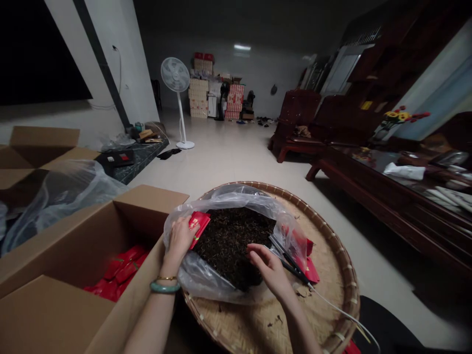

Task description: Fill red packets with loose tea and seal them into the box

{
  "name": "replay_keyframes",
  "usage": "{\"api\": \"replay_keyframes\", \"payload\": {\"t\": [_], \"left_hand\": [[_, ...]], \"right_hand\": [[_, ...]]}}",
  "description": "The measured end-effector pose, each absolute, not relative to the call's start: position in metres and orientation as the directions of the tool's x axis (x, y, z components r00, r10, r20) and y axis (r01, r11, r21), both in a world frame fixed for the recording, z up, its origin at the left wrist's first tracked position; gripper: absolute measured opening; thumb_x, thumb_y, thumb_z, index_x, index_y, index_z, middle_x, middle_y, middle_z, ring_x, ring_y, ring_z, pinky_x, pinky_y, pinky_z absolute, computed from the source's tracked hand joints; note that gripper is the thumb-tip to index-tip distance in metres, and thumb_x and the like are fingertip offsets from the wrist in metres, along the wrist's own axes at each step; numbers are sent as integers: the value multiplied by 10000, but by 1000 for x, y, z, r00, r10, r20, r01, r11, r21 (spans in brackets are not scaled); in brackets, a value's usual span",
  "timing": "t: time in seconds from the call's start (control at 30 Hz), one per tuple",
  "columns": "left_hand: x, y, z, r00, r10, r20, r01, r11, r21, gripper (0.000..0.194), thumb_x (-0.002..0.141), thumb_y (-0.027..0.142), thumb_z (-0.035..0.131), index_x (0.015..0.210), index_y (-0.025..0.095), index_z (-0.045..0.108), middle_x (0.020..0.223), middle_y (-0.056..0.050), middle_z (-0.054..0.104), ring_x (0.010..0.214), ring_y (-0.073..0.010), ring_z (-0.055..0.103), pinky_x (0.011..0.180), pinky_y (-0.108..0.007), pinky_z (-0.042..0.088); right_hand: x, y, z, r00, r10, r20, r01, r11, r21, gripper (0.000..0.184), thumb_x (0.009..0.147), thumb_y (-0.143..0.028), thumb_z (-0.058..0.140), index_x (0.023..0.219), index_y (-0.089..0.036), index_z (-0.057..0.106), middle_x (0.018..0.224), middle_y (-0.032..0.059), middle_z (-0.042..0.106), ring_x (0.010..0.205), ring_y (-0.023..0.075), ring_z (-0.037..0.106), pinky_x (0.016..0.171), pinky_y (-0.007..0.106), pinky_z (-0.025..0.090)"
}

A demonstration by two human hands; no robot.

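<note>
My left hand (pixel 181 237) grips a small red foil packet (pixel 200 227) with gold print at the left rim of a clear plastic bag (pixel 206 280). Dark loose tea leaves (pixel 230 241) fill the open bag. Over their right side is my right hand (pixel 271 270), its fingertips drawn together; whatever lies between them is too small to make out. Beside that hand, a black tong-like tool (pixel 293 263) with a white cord rests across the bag's right edge. More red packets (pixel 311 268) lie near it. Everything sits on a round woven bamboo tray (pixel 254 327).
An open cardboard box (pixel 129 300) with several red packets (pixel 118 273) inside stands at the left, close against the tray. Another box (pixel 44 137) and plastic sheeting (pixel 70 191) are behind it. A white fan (pixel 176 73) stands farther back. Dark wooden furniture (pixel 354 182) lines the right.
</note>
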State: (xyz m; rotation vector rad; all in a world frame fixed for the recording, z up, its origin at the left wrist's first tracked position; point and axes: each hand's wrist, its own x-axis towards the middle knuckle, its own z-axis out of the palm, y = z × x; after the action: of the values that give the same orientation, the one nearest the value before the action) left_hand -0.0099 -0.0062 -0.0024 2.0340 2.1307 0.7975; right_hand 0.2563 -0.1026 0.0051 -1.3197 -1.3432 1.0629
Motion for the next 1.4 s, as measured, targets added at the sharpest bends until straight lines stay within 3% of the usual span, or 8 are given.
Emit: {"api": "replay_keyframes", "payload": {"t": [0.17,0.27,0.47,0.6,0.73,1.03,1.27,1.4], "left_hand": [[-11,-7,4,-119,957,265,896,-12,444,278,760,259,620,997,129,687,1005,-152,694,966,-294,630,867,-382,463],[-1,-16,9,-178,934,308,827,-27,562,178,757,253,614,882,166,707,931,-100,721,883,-260,652,831,-363,479],[57,-56,23,-93,986,141,317,-104,943,177,612,327,721,685,168,688,679,-19,711,636,-186,643,618,-270,508],[90,-75,23,21,1000,-12,60,10,998,207,589,332,736,627,148,652,577,2,664,536,-136,593,532,-224,483],[100,-79,14,63,988,-138,-128,146,981,267,553,335,767,676,136,640,624,-10,680,567,-134,612,576,-232,507],[93,-82,6,131,991,-29,255,-5,967,131,623,290,695,679,173,708,655,-21,711,605,-166,631,593,-247,509],[74,-70,-9,110,986,-125,93,115,989,287,656,370,687,830,153,757,837,-84,757,755,-224,694,714,-301,556],[79,-73,-8,80,992,-97,85,90,992,271,674,379,678,806,158,760,840,-91,757,794,-235,696,763,-316,556]], "right_hand": [[259,-98,1,9,996,89,225,84,-971,361,785,-498,596,948,-187,682,932,83,702,861,233,651,765,360,533],[258,-97,-4,19,992,127,254,118,-960,313,825,-448,562,950,-185,675,913,84,703,855,231,656,772,363,538],[243,-96,12,46,855,516,538,414,-734,404,879,-274,512,1278,-212,514,1243,130,562,1132,246,543,936,416,483],[238,-93,19,-90,746,660,677,532,-509,484,892,-185,495,1369,-224,423,1260,129,545,1176,237,496,980,426,454],[241,-96,11,-83,698,711,703,547,-455,420,901,-175,481,1314,-248,498,1186,126,587,1109,241,532,927,436,480],[261,-99,23,-70,850,522,620,448,-644,144,863,-255,559,804,-214,684,779,69,619,754,199,550,667,334,484],[265,-104,20,49,963,265,349,233,-908,138,822,-279,592,856,-206,705,817,65,710,768,210,632,717,339,501],[257,-103,18,-100,995,30,146,44,-988,214,766,-331,649,904,-189,731,857,58,734,808,229,658,766,358,515]]}}
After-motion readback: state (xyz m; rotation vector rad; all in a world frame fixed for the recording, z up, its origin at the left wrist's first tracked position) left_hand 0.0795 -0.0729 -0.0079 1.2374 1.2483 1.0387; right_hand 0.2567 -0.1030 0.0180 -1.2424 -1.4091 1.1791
